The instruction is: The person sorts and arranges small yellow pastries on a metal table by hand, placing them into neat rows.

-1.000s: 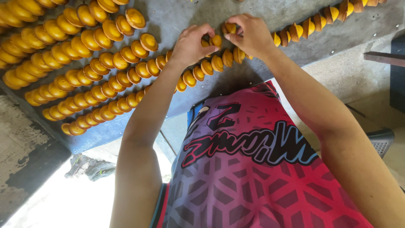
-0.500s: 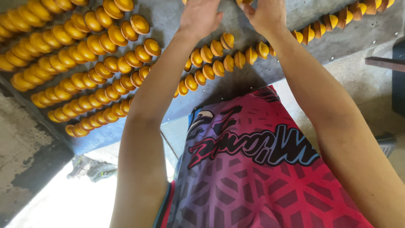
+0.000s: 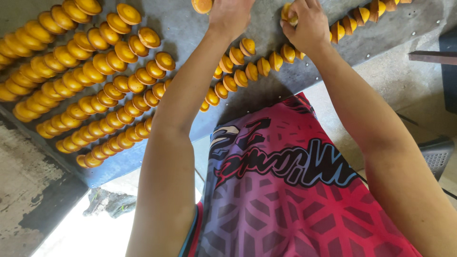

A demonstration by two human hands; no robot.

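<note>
The cakes are small round domes, golden orange with paler yellow undersides, standing on edge and leaning on one another in slanted rows on the grey worktop. The left hand rests over the upper end of one short row, its fingers curled down, with one cake just beside it at the top edge. The right hand pinches another cake between thumb and fingers, lifted just above the row that runs off to the right.
</note>
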